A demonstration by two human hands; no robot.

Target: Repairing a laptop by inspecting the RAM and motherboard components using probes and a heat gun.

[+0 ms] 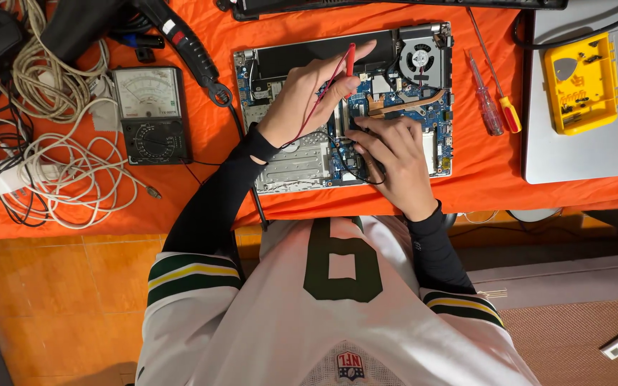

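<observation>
An opened laptop base (280, 171) lies on the orange cloth, its blue circuit board (423, 107) and round fan (421, 55) exposed. My left hand (309, 96) holds a red test probe (350, 61) whose tip points down onto the board near the middle. My right hand (395, 157) rests on the board's lower part, fingers curled around a black probe or lead that is mostly hidden under them. An analog multimeter (149, 114) with a dial sits to the left, thin leads running from it toward the laptop.
A tangle of white cables (59, 164) and a black tool (180, 39) lie at the left. Two screwdrivers (498, 100) lie right of the laptop. A yellow parts tray (581, 82) sits on a grey laptop lid (588, 150). Orange floor tiles (59, 286) show below.
</observation>
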